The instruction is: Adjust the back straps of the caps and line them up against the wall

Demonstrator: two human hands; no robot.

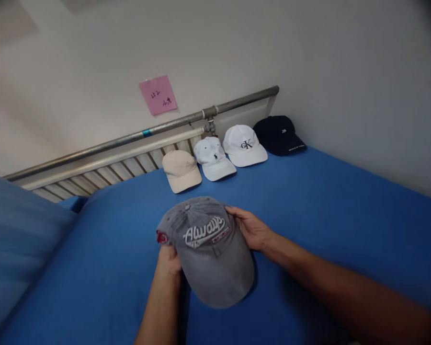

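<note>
Between my two hands is a grey baseball cap (215, 268) with "Always" embroidered on the front and a red patch on its side. Its brim points toward me. My left hand (169, 258) grips the cap's left side, its fingers hidden beneath the cap. On the opposite side my right hand (249, 229) holds the edge near the brim, fingers partly tucked under. Beyond it, a row of caps rests on the blue surface: a beige cap (181, 172), a white cap with a small dark emblem (215, 160), a white CK cap (244, 147) and a black cap (278, 136).
A blue sheet (104, 258) covers the surface under the caps. Behind it run a metal pipe (179, 122) and a radiator (104, 175) along the wall. A pink note (158, 96) is stuck above the pipe. Blue fabric (14, 239) hangs at the left.
</note>
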